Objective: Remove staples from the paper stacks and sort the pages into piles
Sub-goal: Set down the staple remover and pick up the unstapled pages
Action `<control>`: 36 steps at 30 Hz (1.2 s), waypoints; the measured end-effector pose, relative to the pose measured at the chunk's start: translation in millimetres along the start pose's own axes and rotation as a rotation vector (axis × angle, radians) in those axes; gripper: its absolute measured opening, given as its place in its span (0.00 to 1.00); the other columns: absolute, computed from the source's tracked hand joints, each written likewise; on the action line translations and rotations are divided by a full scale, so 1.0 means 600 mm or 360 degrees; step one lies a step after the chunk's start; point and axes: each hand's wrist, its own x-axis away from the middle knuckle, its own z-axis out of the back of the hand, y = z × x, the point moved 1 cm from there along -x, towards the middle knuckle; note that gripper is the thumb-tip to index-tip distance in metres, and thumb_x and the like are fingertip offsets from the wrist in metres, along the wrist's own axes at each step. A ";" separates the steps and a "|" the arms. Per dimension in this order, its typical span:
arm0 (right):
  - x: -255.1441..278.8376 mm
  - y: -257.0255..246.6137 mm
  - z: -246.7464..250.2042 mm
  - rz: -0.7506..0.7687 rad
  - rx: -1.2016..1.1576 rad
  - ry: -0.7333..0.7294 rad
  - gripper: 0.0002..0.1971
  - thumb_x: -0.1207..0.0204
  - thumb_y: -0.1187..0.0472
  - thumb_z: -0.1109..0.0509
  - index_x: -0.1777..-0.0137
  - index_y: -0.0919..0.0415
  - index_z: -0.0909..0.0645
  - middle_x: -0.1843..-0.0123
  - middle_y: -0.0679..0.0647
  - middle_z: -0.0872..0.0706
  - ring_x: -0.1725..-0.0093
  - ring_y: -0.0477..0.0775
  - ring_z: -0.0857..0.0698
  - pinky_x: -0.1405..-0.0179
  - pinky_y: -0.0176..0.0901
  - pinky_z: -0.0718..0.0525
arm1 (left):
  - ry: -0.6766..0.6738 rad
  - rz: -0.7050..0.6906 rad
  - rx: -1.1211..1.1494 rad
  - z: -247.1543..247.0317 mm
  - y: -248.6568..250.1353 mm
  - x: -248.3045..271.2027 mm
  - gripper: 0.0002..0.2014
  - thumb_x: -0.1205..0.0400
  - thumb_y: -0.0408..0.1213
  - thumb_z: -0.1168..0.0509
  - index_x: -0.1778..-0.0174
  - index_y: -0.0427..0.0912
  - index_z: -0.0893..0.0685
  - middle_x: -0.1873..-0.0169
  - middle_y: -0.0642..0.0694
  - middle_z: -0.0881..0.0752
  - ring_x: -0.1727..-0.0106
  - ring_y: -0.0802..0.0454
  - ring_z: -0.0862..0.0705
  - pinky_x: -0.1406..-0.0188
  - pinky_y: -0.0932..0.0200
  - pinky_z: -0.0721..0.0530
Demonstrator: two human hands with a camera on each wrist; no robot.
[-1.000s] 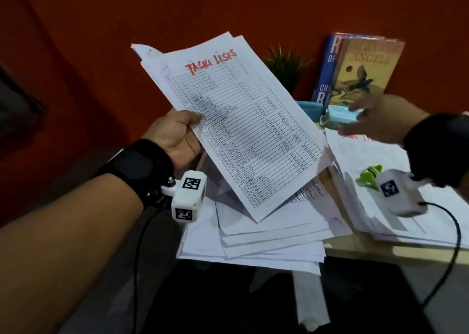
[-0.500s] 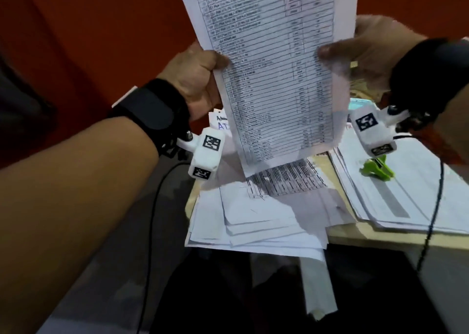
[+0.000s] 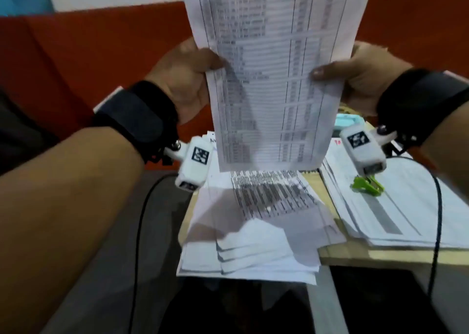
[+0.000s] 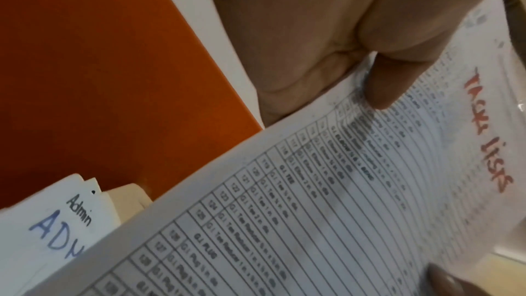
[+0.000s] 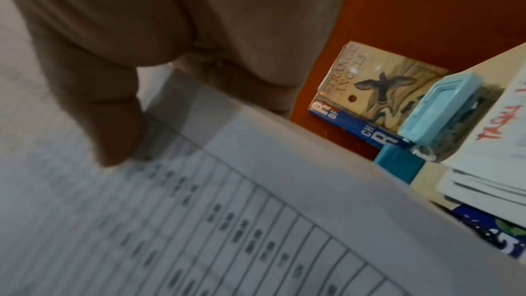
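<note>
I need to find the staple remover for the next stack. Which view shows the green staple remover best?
The head view: the green staple remover lies on the right-hand paper pile. Neither wrist view shows it at all.

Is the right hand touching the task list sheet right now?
Touching. The head view shows the right hand pinching the task list sheet at its right edge, thumb on the front.

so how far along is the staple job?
Partway, by the look of it. Done: loose pages fanned in a pile at the table's near left edge. In hand: left hand and right hand each pinch a side of the task list sheets. Left: the stack on the right, with the green staple remover on it.
</note>
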 end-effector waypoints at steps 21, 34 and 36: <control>0.025 0.051 -0.068 0.0189 -0.0132 0.0387 0.23 0.37 0.70 0.20 0.41 0.61 0.16 0.46 0.54 0.08 0.47 0.56 0.08 0.47 0.51 0.11 | 0.0628 -0.0116 -0.0340 -0.002 -0.075 0.039 0.12 0.12 0.29 0.39 0.36 0.46 0.22 0.45 0.52 0.12 0.45 0.56 0.14 0.55 0.63 0.18; -0.007 0.159 -0.041 -0.0140 0.0363 0.0707 0.06 0.25 0.71 0.27 0.61 0.61 0.17 0.64 0.53 0.14 0.73 0.43 0.15 0.68 0.34 0.18 | 0.0941 0.0104 -0.0737 0.050 -0.120 0.011 0.09 0.13 0.28 0.39 0.41 0.44 0.18 0.50 0.45 0.12 0.52 0.46 0.15 0.60 0.60 0.15; -0.030 0.171 -0.021 -0.0329 0.0473 0.0753 0.09 0.28 0.65 0.25 0.64 0.56 0.22 0.64 0.53 0.17 0.67 0.50 0.12 0.63 0.38 0.16 | 0.0872 0.0194 -0.1177 0.066 -0.133 0.031 0.10 0.17 0.29 0.35 0.42 0.45 0.16 0.49 0.46 0.12 0.49 0.46 0.15 0.52 0.55 0.14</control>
